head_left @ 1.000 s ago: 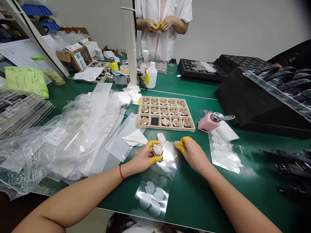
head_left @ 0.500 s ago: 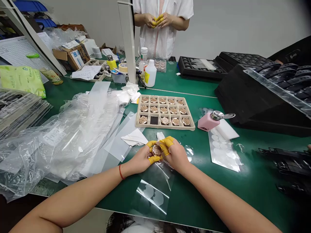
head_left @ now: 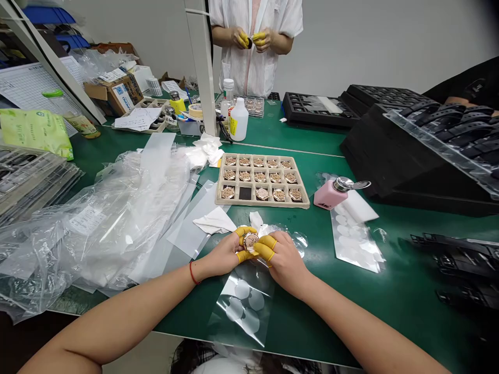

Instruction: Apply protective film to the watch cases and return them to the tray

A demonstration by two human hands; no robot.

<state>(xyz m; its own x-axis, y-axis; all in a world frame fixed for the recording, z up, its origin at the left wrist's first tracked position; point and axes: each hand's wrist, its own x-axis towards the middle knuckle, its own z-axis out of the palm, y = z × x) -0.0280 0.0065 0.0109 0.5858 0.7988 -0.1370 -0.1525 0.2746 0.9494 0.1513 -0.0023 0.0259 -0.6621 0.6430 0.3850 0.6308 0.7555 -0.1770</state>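
A round rose-gold watch part is held by its edge between the yellow-covered fingertips of my left hand. My right hand is pinched at the part's right side, on a piece of white cloth or paper. Under my hands lies a clear film with several round stickers. Behind them a beige tray holds several similar parts, with one bare dark compartment in its front row.
A pink pump bottle and a sticker sheet are at the right, near black cases. Plastic bags cover the left side. Across the table stands a person in a white coat, beside a white bottle.
My right fingers have shifted over the watch part's right edge, and its face is tilted differently. The person opposite has moved their hands apart, showing a dark object. The camera view shifted slightly.
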